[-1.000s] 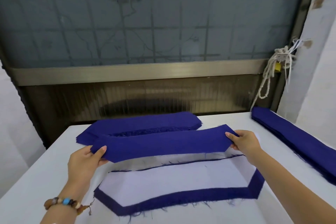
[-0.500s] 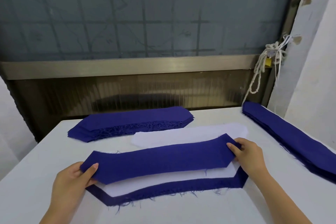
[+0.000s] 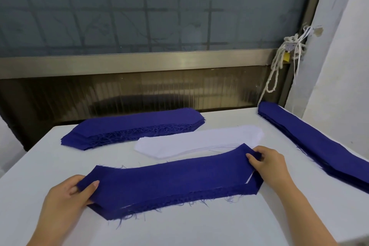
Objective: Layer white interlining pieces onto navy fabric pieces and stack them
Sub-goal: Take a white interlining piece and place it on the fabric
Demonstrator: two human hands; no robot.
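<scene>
L hand [image 3: 67,195] and R hand [image 3: 267,164] each pinch one end of navy piece [image 3: 169,177], long axis L–R, laid on near stack [image 3: 179,200]. Just beyond it: white interlining pile [image 3: 199,142], nearer R hand.

The single camera rides on the person's head and looks forward and down across the white table [image 3: 179,225]. It sits close to the work. Both forearms come in from the bottom edge, the left hand [image 3: 65,199] low on the left and the right hand [image 3: 269,164] right of centre. The navy fabric piece [image 3: 169,181] gripped between them spans the lower middle of the frame. Beyond the table's far edge the view faces a frosted window [image 3: 139,6] and its metal rail [image 3: 139,62], which fill the upper half. The lens is wide, so the white wall [image 3: 343,66] on the right leans inward.
</scene>
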